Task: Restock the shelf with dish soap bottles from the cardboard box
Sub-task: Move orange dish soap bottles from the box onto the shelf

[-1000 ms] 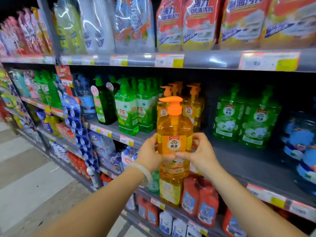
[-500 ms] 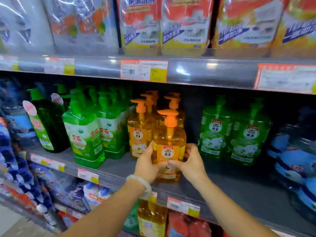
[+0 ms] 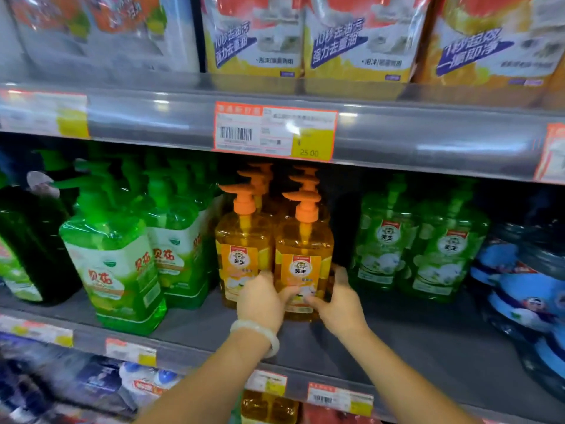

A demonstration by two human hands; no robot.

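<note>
At the far left of the shelf (image 3: 195, 328) stands a dark green bottle (image 3: 33, 246), then a block of bright green pump bottles (image 3: 113, 270) with white labels, the front one nearest the shelf edge. Next come the orange bottles (image 3: 244, 252) in two rows running back into the shelf. The front-right one — the held bottle (image 3: 302, 264) — stands upright on the shelf, touching its orange neighbour on the left.

The left hand (image 3: 260, 301), with a pale bracelet (image 3: 260, 332) on the wrist, curls its fingers round the bottle's lower left side, the thumb across the label. The right hand (image 3: 339, 301) grips the lower right side, fingers wrapped behind, thumb in front.

To the right lies a dark gap, then two green refill-style bottles (image 3: 422, 252) side by side, and at the far right blue packs (image 3: 526, 289), blurred. Above, a price tag (image 3: 275, 131) sits on the upper shelf's rail, with pouches (image 3: 305, 38) standing over it.
</note>
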